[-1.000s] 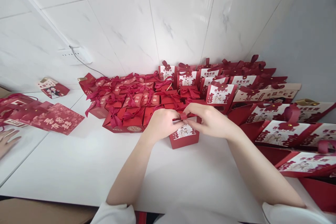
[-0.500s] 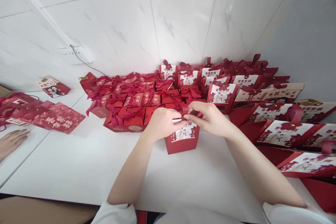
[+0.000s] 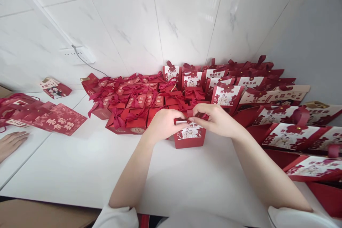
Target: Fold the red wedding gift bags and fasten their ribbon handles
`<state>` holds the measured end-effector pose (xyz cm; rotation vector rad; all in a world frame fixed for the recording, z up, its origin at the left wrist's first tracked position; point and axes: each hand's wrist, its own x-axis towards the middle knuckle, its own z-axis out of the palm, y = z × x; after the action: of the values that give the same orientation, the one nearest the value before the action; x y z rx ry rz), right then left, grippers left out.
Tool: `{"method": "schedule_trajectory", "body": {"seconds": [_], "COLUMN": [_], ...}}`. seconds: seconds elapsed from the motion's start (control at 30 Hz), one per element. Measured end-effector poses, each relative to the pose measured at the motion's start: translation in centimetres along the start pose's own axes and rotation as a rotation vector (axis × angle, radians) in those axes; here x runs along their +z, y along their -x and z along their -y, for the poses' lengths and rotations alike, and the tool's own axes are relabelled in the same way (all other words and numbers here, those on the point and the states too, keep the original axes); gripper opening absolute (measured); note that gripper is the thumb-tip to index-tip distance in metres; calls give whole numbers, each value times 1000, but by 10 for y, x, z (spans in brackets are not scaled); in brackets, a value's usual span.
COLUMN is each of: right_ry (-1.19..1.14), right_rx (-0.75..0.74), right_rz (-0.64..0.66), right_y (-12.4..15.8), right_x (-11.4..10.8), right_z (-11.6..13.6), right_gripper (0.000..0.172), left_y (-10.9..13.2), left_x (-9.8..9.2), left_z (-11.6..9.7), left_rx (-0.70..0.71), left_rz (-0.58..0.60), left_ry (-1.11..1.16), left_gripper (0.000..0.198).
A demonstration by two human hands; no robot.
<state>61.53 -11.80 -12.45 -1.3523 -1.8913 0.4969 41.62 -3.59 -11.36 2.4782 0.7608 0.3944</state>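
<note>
A red gift box (image 3: 189, 141) with a white printed front panel stands upright on the white table, in front of the packed boxes. My left hand (image 3: 166, 125) is closed at the upper left of this box, fingers curled at its top edge. From the other side my right hand (image 3: 213, 120) pinches the top, thumb and fingertips meeting near the red ribbon handle. Both hands cover part of the box's upper edge, so the exact grip of the fingertips is partly hidden.
Small red boxes with ribbon bows (image 3: 130, 101) fill the area behind. Taller gift boxes (image 3: 283, 136) stand in rows at right. Left are flat red bags (image 3: 60, 119), a small printed box (image 3: 55, 88) and another person's hand (image 3: 13, 144). A tiled wall (image 3: 128, 17) rises behind the table.
The gift box has shifted slightly right and away from me and turned a little, its front now facing me more squarely. Both hands stay at its top.
</note>
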Motion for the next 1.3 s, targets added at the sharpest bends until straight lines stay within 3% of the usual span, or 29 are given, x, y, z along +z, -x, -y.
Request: {"method": "schedule_trajectory", "body": {"seconds": [0.3,0.5,0.83,0.93,1.03,1.17,1.3], "right_ry": [-87,-58,-80,-182,-303,-464,-519], "right_rx": [-77,-99,-67,-9,-22,-111,-178], "right_rz": [-43,-125,-183,-89,115,504,617], "right_y": [1,2,2,4,6,9,6], "right_x": [-3,-1,2,-7,-15,-12,0], "right_z": [5,5,8,7,2,-6,-4], "right_gripper": [19,13,16,21,34,76,79], "left_y": [0,-2,-2,3,8,10,8], "left_x": [5,14,12,3,-10,-18,-16], "left_z": [-8,-5,-4,-11,-11,1,11], "left_rx": [44,-19,45,41,1,-32,-33], "left_rz": [-49,2,2,-27,-66,-224,-266], "left_ry": [62,81,40,145,449,840,1095], "left_gripper": [22,34,49,37,18,19,22]}}
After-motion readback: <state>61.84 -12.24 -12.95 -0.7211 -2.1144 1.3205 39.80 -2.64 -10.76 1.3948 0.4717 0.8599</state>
